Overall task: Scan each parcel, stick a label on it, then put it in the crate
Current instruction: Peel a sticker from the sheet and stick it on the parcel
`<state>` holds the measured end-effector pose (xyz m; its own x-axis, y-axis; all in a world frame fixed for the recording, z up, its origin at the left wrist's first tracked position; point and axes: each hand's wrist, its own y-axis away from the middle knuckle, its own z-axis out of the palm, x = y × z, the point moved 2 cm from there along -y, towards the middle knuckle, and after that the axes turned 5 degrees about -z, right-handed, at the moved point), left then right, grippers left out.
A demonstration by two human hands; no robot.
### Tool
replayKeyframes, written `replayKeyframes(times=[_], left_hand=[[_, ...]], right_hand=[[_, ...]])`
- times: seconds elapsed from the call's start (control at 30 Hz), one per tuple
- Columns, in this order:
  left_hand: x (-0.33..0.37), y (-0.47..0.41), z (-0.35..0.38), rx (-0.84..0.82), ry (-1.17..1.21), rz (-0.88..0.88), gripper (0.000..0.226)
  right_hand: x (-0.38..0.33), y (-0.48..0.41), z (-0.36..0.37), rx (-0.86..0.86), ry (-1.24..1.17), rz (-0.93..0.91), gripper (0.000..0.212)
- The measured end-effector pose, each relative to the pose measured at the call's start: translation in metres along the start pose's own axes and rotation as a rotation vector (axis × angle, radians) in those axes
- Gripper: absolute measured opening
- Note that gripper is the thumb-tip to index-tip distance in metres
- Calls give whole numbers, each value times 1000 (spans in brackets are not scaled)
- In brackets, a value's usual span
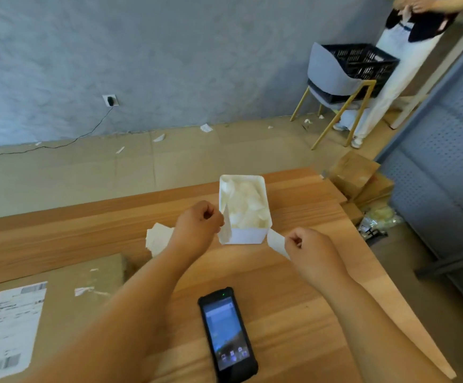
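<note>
My left hand (197, 225) pinches a white paper strip (227, 226) beside a small white box (248, 235) full of crumpled white paper. My right hand (312, 248) pinches a second white paper piece (276, 242) just right of that box. A black handheld scanner (227, 334) lies screen-up on the wooden table (294, 294) between my forearms. A flat cardboard parcel (59, 305) with a printed shipping label (12, 327) lies at the table's near left. A black crate (363, 62) sits on a grey chair at the back right.
A small stack of white labels (158, 239) lies behind my left wrist. Cardboard boxes (360, 178) are piled on the floor past the table's right edge. A person in white trousers (401, 67) stands by the chair (332, 78). Paper scraps litter the floor.
</note>
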<state>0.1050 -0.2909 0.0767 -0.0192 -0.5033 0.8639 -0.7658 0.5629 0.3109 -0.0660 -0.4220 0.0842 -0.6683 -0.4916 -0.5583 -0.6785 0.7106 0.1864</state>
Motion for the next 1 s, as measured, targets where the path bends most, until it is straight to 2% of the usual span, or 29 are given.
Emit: replayKeyframes(times=[0.17,0.3,0.4,0.47,0.73,1.0], left_hand=[[33,-54,46,-14,-13,-13,16],[31,-87,68,3,-250,-63,12],[26,-97,73,-2,-455,-54,21],[24,-98,71,13,-505,-35,25],[27,-28,43,21,-135,28,20],[-20,49,13,-84,106,-135,18]], right_hand=[[20,-28,-16,-28,-44,-11,18],[34,-37,-19,-18,-104,-17,16],[44,-40,-19,-19,-133,7,15],[47,-41,-20,-29,-135,13,15],[30,-36,-16,-11,-237,-43,17],[-16,-4,28,-99,-335,-205,14]])
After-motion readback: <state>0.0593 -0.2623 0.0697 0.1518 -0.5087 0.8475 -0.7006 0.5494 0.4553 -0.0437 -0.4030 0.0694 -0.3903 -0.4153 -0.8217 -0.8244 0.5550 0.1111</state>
